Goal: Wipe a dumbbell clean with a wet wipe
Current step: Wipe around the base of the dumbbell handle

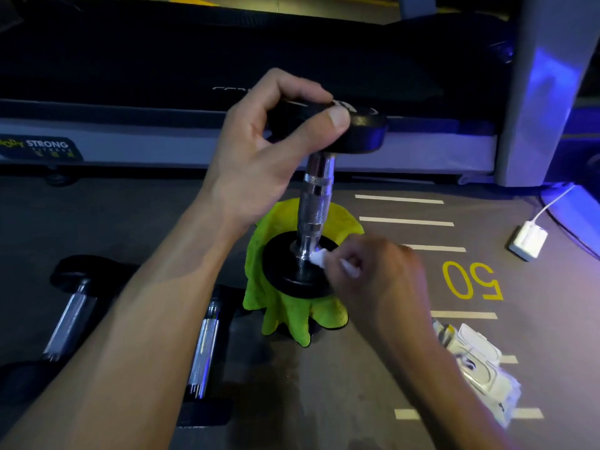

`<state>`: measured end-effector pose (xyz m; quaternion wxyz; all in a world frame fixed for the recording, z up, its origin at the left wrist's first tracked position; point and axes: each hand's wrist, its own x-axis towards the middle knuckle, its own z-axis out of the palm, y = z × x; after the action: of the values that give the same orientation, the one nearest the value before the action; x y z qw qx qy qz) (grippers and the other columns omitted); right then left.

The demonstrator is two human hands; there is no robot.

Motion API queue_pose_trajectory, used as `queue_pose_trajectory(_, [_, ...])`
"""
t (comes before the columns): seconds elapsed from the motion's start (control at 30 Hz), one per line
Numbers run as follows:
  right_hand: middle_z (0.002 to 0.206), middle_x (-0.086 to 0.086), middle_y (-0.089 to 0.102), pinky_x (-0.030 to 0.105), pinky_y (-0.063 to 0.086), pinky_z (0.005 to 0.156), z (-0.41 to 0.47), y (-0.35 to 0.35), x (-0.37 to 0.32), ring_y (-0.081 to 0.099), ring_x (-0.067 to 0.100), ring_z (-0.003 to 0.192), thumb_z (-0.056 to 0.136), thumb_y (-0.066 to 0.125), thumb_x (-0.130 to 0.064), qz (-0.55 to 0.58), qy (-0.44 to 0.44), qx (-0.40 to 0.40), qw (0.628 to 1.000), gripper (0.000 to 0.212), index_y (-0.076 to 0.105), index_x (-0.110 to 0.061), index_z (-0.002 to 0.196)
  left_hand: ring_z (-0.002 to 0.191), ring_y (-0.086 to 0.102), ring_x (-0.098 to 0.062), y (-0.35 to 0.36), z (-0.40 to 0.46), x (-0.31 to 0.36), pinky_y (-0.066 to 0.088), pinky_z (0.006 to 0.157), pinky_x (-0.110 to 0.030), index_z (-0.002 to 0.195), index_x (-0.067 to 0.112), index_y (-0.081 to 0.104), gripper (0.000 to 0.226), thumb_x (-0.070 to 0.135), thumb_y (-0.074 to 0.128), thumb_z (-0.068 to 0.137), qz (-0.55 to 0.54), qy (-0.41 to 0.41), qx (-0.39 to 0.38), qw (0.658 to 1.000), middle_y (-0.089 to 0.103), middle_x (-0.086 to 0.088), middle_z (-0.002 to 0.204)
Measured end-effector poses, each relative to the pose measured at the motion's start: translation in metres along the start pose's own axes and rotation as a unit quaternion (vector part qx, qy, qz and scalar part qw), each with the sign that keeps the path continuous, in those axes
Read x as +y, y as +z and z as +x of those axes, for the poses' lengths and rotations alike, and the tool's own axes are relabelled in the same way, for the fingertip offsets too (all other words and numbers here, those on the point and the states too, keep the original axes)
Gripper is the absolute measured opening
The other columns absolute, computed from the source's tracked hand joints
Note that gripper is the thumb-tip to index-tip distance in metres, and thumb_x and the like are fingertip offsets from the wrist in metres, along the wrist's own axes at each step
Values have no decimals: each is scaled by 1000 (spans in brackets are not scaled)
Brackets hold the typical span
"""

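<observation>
The dumbbell point(314, 203) stands on end, tilted a touch, its lower plate seated on a lime-green cloth point(292, 310) spread over something dark on the floor. The left hand point(276, 141) grips the upper black plate, thumb over the rim and fingers curled across the top, and that looks the sound place to steady it: solid iron, heavy for its size, rigid, and top-heavy when upended like this. Down where the chrome handle meets the lower plate, the right hand point(380, 274) pinches a bunched white wet wipe point(319, 257) against the metal; the wipe is soft and limp, so it should work into that collar. The knurled middle of the handle would give grip, the polished ends likely slick once damp. Behind the dumbbell, a treadmill point(227, 60) side rail carries a label reading "STRONG". Right of the dumbbell, a yellow "50" is painted on the floor point(535, 271) among white dashes. Two more dumbbells point(71, 316) lie to its left.
</observation>
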<state>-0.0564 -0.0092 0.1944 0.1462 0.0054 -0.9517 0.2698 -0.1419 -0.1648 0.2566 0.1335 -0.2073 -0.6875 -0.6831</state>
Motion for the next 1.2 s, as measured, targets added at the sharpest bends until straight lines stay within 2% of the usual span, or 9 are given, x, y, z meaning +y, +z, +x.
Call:
queue_pose_trajectory(0.1, [63, -9, 67, 27, 42, 58, 10, -5, 14, 61, 10, 61, 86, 78, -44, 85, 27, 29, 996, 26, 73, -24, 69, 99, 65, 0, 1, 1, -1, 53, 91, -23, 101, 22, 67, 22, 36, 74, 86, -9, -4, 6, 1000, 71, 19, 99])
queue_pose_trajectory(0.2, [73, -14, 72, 15, 45, 63, 6, 1, 6, 67, 3, 73, 91, 76, -34, 210, 40, 68, 975, 10, 78, -26, 83, 92, 62, 1, 1, 5, -2, 49, 87, -20, 101, 23, 67, 22, 38, 73, 87, -2, -8, 16, 1000, 69, 14, 97])
queue_pose_trajectory(0.33, [81, -19, 71, 1, 39, 70, -5, 9, 8, 58, -16, 78, 84, 82, -26, 159, -8, 46, 986, 13, 76, -30, 95, 92, 61, -3, 1, 7, -4, 50, 88, -24, 100, 25, 68, 20, 40, 73, 86, -2, -14, 24, 1000, 68, 11, 95])
queue_pose_trajectory(0.47, [75, -14, 66, 12, 41, 64, 8, 12, 3, 60, 5, 76, 81, 83, -29, 115, -36, 46, 992, 15, 68, -26, 80, 89, 61, -6, 6, 9, -3, 51, 85, -25, 98, 21, 68, 20, 36, 74, 87, -6, -10, 17, 1000, 66, 2, 96])
queue_pose_trajectory(0.6, [75, -6, 61, 26, 40, 61, 33, 8, -13, 55, 11, 69, 84, 79, -22, 107, -109, 132, 979, 15, 65, -18, 81, 89, 62, -6, 6, 11, -4, 51, 83, -25, 98, 20, 67, 20, 36, 74, 88, -3, -12, 12, 1000, 67, 3, 96])
queue_pose_trajectory(0.7, [79, -3, 60, 26, 36, 62, 53, 2, -21, 53, 13, 72, 85, 75, -16, 113, -130, 214, 962, 10, 65, -12, 85, 89, 63, -2, 5, 10, -2, 50, 83, -23, 99, 20, 66, 17, 33, 73, 91, 7, -14, 1, 1000, 67, 7, 96])
queue_pose_trajectory(0.9, [77, -7, 62, 23, 39, 63, 13, 21, -3, 57, 13, 72, 83, 82, -20, 104, -105, 88, 985, 15, 67, -19, 81, 86, 61, -2, 4, 12, -5, 49, 83, -21, 97, 20, 68, 18, 34, 75, 88, -10, -13, 14, 1000, 67, 10, 90])
queue_pose_trajectory(1.07, [78, -2, 61, 20, 34, 63, 61, 1, -27, 53, 13, 71, 85, 73, -17, 113, -140, 216, 960, 7, 67, -14, 84, 91, 63, -3, 3, 14, -6, 52, 85, -25, 99, 22, 67, 12, 30, 74, 93, 6, -15, 3, 1000, 68, 10, 94])
queue_pose_trajectory(1.2, [86, -2, 65, 15, 32, 68, 25, 24, -15, 59, 15, 79, 86, 78, -14, 111, -117, 153, 975, 9, 71, -18, 90, 85, 60, 2, 2, 16, -7, 48, 82, -18, 97, 22, 67, 10, 28, 73, 93, -3, -10, 7, 1000, 66, 14, 89])
